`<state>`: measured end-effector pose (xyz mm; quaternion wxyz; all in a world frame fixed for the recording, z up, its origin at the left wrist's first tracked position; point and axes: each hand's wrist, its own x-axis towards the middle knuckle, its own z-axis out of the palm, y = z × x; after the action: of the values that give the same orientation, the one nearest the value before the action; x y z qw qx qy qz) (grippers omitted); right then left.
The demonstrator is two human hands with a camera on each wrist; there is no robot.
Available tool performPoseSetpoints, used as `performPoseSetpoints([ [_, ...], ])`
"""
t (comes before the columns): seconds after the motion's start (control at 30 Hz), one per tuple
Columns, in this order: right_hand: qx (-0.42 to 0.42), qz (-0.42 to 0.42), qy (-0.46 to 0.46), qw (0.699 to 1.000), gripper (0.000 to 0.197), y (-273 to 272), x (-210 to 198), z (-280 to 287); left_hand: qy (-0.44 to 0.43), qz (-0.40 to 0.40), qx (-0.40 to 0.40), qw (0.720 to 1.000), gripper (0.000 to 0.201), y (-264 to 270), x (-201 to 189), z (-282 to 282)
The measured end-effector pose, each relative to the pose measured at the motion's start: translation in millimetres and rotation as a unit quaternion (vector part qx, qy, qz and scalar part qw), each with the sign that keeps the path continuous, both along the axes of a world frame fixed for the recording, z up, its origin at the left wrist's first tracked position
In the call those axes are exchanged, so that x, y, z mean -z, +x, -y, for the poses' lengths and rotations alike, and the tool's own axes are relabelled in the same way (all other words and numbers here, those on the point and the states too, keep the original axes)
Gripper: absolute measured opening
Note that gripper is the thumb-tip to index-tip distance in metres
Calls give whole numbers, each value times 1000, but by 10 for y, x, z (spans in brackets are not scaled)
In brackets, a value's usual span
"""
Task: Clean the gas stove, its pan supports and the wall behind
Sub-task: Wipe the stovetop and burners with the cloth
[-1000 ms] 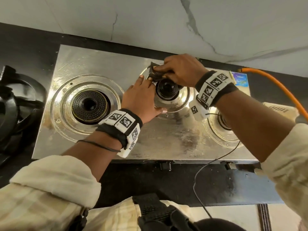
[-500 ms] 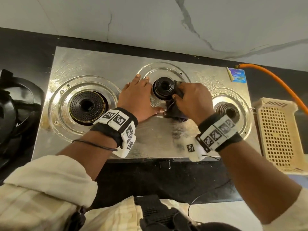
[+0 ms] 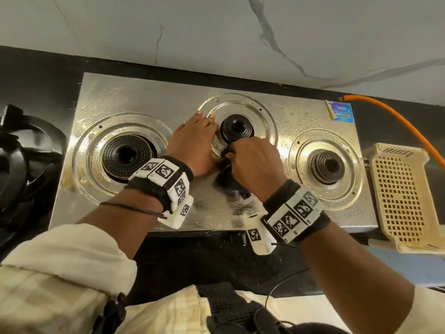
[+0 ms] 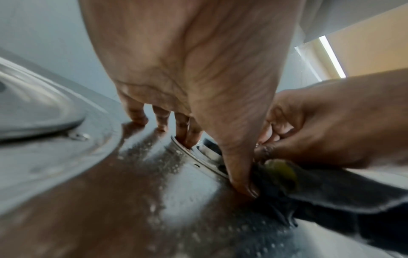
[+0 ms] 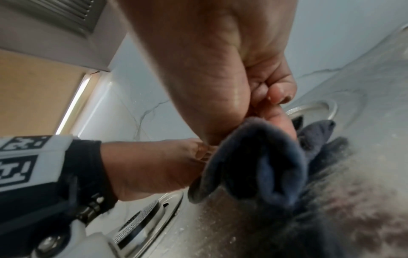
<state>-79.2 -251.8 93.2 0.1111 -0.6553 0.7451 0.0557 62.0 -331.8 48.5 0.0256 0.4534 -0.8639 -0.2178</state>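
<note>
A steel three-burner gas stove [image 3: 149, 97] lies on a black counter below the marble wall [image 3: 216, 32]. My left hand [image 3: 195, 138] rests flat, fingers straight, on the steel just left of the middle burner [image 3: 237, 128], its fingertips [image 4: 163, 125] pressing on the plate. My right hand [image 3: 252, 157] grips a dark blue cloth [image 5: 260, 162] bunched in its curled fingers, pressed against the near side of the middle burner's ring. The cloth [image 4: 331, 192] trails onto the stove top. White specks and smears cover the steel.
The black pan supports [image 3: 19, 160] lie stacked on the counter left of the stove. A cream perforated plastic basket [image 3: 399, 196] stands at the right edge. An orange gas hose [image 3: 390, 112] runs from the back right corner. The left burner [image 3: 126, 154] and right burner [image 3: 328, 166] are bare.
My right hand has carried the cloth from behind the middle burner round its right side to its near side. The left hand has stayed pressed on the steel.
</note>
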Motion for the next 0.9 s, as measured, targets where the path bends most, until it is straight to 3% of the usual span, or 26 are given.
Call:
performPoseSetpoints([
  [0.2, -9, 86, -46, 995, 24, 99, 143, 151, 28, 20, 40, 999, 59, 21, -78, 120],
  [0.33, 6, 70, -59, 996, 28, 243, 170, 288, 39, 28, 46, 998, 68, 42, -64, 186],
  [0.47, 15, 111, -64, 992, 26, 92, 169, 135, 34, 38, 51, 997, 67, 58, -116, 150],
  [0.67, 28, 60, -57, 996, 22, -400, 9, -189, 0, 56, 45, 997, 82, 46, -71, 45],
  [0.8, 105, 3, -43, 994, 27, -710, 21, -40, 2, 56, 46, 997, 79, 53, -64, 68],
  [0.9, 111, -13, -51, 992, 26, -763, 36, 223, 5, 55, 47, 997, 79, 44, -67, 65],
])
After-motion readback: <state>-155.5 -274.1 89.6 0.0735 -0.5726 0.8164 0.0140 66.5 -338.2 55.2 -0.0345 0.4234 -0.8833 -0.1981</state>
